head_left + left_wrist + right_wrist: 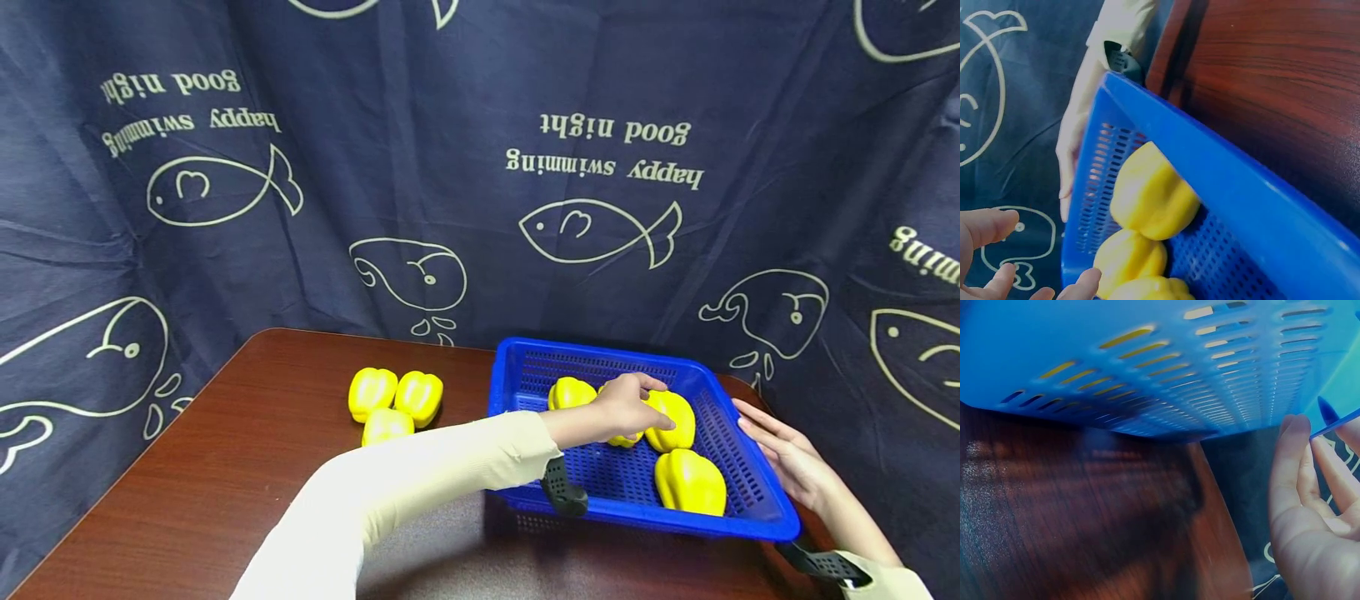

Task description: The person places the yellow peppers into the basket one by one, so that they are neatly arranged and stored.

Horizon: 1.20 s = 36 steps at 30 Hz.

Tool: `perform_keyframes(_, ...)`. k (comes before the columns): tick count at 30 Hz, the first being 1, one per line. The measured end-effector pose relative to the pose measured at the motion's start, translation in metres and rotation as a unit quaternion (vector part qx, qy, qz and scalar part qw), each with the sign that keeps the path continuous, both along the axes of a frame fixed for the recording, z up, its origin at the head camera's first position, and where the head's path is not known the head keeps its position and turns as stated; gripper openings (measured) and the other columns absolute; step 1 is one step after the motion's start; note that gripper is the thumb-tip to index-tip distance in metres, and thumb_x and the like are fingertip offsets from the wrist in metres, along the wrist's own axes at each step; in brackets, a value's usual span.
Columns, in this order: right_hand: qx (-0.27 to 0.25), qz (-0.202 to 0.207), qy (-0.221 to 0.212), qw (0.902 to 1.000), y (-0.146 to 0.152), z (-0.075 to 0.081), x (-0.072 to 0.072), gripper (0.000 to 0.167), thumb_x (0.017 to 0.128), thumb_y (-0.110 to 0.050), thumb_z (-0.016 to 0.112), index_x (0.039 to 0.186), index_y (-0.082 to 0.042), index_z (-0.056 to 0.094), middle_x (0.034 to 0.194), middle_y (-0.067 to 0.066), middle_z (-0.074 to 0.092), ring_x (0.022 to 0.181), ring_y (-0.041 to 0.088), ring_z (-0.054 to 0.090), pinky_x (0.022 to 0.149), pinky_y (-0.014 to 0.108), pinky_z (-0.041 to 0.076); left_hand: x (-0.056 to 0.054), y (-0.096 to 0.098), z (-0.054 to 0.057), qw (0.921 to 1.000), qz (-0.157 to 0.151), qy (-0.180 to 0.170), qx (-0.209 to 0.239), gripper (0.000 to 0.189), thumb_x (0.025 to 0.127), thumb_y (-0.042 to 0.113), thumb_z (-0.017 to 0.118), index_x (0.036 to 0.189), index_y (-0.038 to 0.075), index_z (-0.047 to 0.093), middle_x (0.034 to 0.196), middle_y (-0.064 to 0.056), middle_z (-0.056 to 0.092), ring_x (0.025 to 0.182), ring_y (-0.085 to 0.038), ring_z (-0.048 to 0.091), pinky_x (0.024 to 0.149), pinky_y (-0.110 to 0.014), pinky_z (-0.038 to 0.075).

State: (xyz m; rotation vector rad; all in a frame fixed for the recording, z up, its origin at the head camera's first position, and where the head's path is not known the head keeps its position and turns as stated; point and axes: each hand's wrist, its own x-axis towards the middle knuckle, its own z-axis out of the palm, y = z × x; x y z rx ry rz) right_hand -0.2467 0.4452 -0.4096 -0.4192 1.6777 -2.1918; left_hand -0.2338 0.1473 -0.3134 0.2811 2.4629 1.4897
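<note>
A blue plastic basket (517,492) with slotted walls holds several yellow bell peppers. My left hand (624,407) reaches inside, with its fingers over a bell pepper (677,419); in the left wrist view its fingers (988,228) are spread, and no pepper shows between them. Nearer the front right corner lies another bell pepper (692,482), and one more bell pepper (570,392) is at the back left. Outside the right wall, my right hand (795,462) touches the basket's rim with extended fingers. In the right wrist view its fingertips (1297,425) are at the basket's edge.
Three yellow bell peppers sit together on the brown wooden table (180,467), left of the basket; one bell pepper (372,393) is at that group's left. A dark blue curtain (465,125) with white fish and whale drawings hangs behind the table.
</note>
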Motion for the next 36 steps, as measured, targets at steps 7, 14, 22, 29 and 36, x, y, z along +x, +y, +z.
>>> perform_keyframes(7,0.000,-0.005,-0.001,1.0000,0.000,0.000,0.000,0.047,0.104,-0.007,0.030,0.125,-0.035,0.063,0.116,-0.011,0.069,0.101,0.010,0.069,0.081,0.025,0.057,-0.001,-0.027,0.008,0.9954,0.020,-0.008,0.094,0.041,0.075,0.004,0.078,0.114,0.015,0.067,0.112,-0.004,0.065,0.085,-0.016,0.065,0.067,-0.036,0.059)
perform_keyframes(14,0.002,-0.002,-0.001,1.0000,0.000,-0.001,0.000,0.047,0.105,-0.007,0.029,0.125,-0.035,0.062,0.116,-0.011,0.069,0.101,0.010,0.068,0.081,0.025,0.057,-0.003,-0.057,0.000,0.9895,0.017,-0.003,0.144,0.042,0.077,0.004,0.076,0.117,0.013,0.066,0.119,-0.007,0.063,0.094,-0.023,0.067,0.071,-0.039,0.060)
perform_keyframes(22,-0.016,0.009,-0.010,0.9998,0.000,0.000,-0.001,0.048,0.105,-0.007,0.028,0.125,-0.033,0.063,0.116,-0.008,0.070,0.101,0.012,0.069,0.081,0.026,0.057,0.002,-0.095,-0.003,0.9845,-0.010,0.033,0.172,0.048,0.079,0.005,0.074,0.125,0.010,0.060,0.127,-0.011,0.059,0.093,-0.017,0.066,0.075,-0.035,0.059)
perform_keyframes(29,-0.022,0.008,-0.010,0.9997,0.000,0.000,-0.001,0.048,0.104,-0.006,0.028,0.125,-0.032,0.063,0.115,-0.007,0.070,0.100,0.013,0.069,0.081,0.027,0.057,0.006,-0.125,-0.006,0.9823,-0.004,0.065,0.176,0.049,0.082,0.004,0.072,0.128,0.008,0.057,0.130,-0.017,0.057,0.103,-0.027,0.063,0.079,-0.037,0.058)
perform_keyframes(36,-0.004,-0.007,-0.010,0.9999,-0.001,0.001,-0.002,0.047,0.105,-0.008,0.030,0.124,-0.034,0.063,0.114,-0.010,0.070,0.099,0.011,0.069,0.079,0.026,0.057,0.007,-0.155,-0.013,0.9804,0.006,0.100,0.170,0.051,0.083,0.006,0.071,0.131,0.006,0.054,0.131,-0.020,0.056,0.108,-0.033,0.062,0.080,-0.037,0.058)
